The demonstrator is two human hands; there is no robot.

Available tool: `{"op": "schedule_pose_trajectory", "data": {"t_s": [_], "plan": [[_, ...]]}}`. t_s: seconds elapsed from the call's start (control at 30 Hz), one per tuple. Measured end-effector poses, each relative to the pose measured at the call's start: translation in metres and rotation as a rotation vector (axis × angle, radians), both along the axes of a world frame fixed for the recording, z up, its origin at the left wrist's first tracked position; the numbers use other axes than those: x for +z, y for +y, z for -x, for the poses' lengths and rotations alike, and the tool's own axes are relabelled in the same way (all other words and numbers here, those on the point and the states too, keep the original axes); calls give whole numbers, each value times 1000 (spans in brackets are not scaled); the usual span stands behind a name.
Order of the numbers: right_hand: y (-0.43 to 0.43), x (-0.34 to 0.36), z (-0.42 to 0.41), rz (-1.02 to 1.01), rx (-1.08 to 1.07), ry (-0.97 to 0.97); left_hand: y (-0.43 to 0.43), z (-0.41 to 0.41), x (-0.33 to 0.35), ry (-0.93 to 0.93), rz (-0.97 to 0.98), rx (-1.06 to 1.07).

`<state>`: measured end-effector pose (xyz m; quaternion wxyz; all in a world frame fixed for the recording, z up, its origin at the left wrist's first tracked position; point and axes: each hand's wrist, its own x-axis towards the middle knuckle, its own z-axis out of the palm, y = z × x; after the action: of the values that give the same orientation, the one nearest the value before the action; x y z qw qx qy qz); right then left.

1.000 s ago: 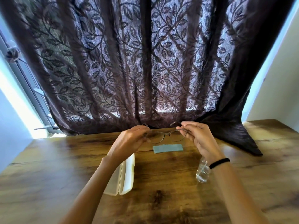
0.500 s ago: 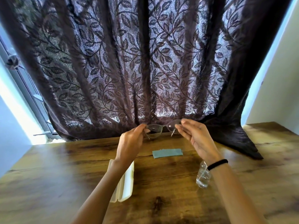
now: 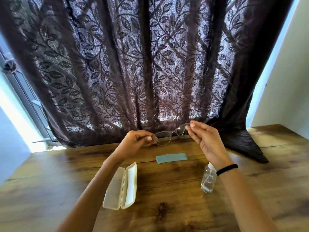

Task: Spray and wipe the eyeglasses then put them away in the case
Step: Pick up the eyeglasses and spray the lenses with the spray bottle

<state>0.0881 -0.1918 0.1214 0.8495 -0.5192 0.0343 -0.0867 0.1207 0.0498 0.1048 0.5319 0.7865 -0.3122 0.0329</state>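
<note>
Head view: eyeglasses [image 3: 164,138] hang tilted above the table's [image 3: 50,181] far edge, the left hand [image 3: 137,141] and right hand [image 3: 206,139] each pinching one end. From them, the cloth [image 3: 171,158] lies at 6 o'clock, the open case [image 3: 121,186] at 7, and the spray bottle [image 3: 208,180] at 5.

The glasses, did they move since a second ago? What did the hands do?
The thin metal-framed eyeglasses went from level to tilted: the right hand lifted its end higher, while the left hand kept its end low. Both hands still pinch the frame. The open white plastic case, the flat blue cloth and the clear spray bottle stayed put on the wooden table.
</note>
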Motion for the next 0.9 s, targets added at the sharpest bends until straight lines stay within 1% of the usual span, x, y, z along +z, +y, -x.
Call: {"op": "schedule_pose_trajectory", "data": {"t_s": [0.03,0.17,0.3,0.4,0.5,0.57,0.63,0.7,0.8,0.9], "plan": [[0,-1,0,-14,5,3,0,0,0,19,25,-5],[1,-4,-1,-42,39,12,0,-2,-4,-1,99,41],[-4,-3,2,10,48,-5,-4,-8,-10,34,185,91],[-9,-4,10,160,-65,-83,-7,-13,-12,90,242,134],[-17,-12,20,428,-318,-203,-8,-18,-12,91,236,159],[-23,-24,28,629,-470,-239,-9,-20,-13,91,229,157],[-25,-45,38,740,-561,-268,-11,-21,-13,99,237,152],[-23,-70,49,792,-563,-264,-12,-23,-13,101,240,149],[-19,-105,60,904,-533,-203,-12,-25,-14,95,224,142],[-13,-125,65,962,-467,-144,-12,-24,-14,88,222,142]]}}
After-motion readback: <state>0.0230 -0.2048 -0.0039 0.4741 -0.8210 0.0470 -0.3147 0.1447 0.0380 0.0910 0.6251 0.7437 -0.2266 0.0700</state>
